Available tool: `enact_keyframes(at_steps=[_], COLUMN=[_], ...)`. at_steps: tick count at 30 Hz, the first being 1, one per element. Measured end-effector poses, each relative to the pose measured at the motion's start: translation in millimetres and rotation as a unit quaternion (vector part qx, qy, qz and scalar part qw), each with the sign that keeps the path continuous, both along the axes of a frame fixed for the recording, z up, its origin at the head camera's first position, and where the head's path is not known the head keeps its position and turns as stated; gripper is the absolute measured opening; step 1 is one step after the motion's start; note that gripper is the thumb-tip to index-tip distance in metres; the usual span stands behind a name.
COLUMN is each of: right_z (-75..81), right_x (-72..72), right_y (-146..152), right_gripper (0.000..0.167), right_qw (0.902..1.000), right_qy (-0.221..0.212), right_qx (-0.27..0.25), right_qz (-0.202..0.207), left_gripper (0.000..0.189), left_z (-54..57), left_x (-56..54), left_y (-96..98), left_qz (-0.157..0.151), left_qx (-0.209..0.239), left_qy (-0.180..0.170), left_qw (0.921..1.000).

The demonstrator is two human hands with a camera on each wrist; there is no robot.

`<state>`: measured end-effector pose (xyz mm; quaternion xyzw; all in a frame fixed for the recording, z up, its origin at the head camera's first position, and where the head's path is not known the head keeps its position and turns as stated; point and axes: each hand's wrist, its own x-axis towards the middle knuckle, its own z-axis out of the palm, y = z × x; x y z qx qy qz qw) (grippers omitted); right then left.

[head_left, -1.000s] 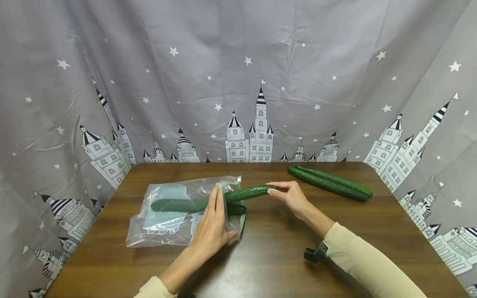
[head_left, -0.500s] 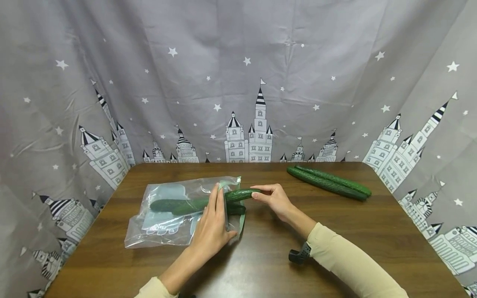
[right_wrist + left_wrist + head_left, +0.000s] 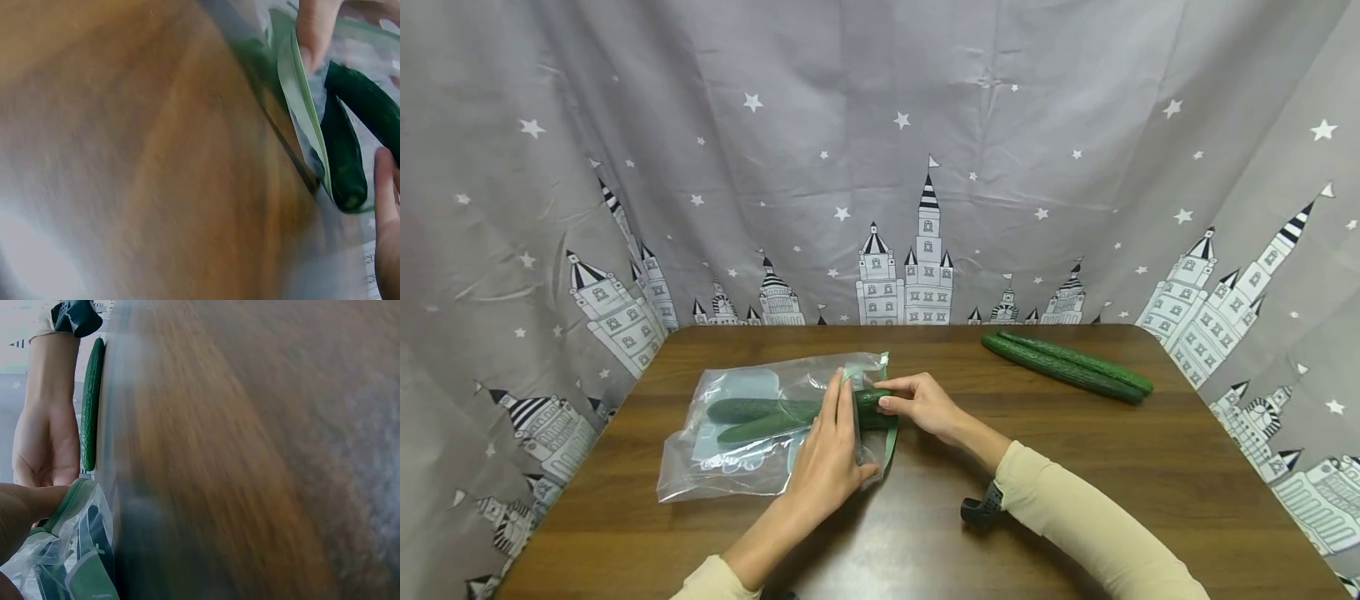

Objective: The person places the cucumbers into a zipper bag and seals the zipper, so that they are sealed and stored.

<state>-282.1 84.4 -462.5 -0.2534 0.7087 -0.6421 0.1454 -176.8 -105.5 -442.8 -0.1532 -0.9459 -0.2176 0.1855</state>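
Observation:
A clear zip bag with a green edge lies on its side, its mouth facing right. My left hand holds the mouth apart, fingers across the top layer, thumb at the green rim. With thumb and fingertips, my right hand pinches the end of a dark green cucumber at the opening. Most of that cucumber is inside the bag. Beside it in the bag lies a second cucumber, its blunt end near the rim. The left hand hides the middle of both.
Two more cucumbers lie side by side at the back right of the brown wooden table. A grey curtain with castles and stars hangs behind the table. A black wrist device sits below the right sleeve.
My right hand has moved left, sliding the pinched cucumber deeper into the bag. Its far tip now shows farther left under the plastic. The left hand has stayed in place.

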Motion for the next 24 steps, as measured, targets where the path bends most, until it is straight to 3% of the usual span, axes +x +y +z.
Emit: enact_keyframes(at_steps=[3, 10, 16, 24], right_z=[2.7, 3.1, -0.7, -2.7], right_x=[-2.2, -7.0, -9.1, -8.5], right_y=[3.6, 6.3, 4.8, -1.4], right_gripper=[0.033, 0.025, 0.025, 0.025], right_qw=[0.9993, 0.9886, 0.9788, 0.9708], right_qy=[0.017, 0.115, 0.178, 0.21], right_qx=[0.028, 0.097, 0.098, 0.112], right_qz=[0.015, -0.009, -0.02, -0.024], left_gripper=[0.144, 0.142, 0.143, 0.141], left_z=[-0.4, -2.3, -3.2, -2.5], left_x=[-0.3, 1.1, 1.8, -0.1], left_y=[1.0, 0.8, 0.5, 1.5], left_qz=[0.0, 0.005, 0.002, -0.007], left_qx=[-0.002, -0.002, -0.006, -0.007], left_qy=[-0.004, -0.019, -0.009, 0.008], left_qw=[1.0, 0.9998, 0.9999, 0.9999])
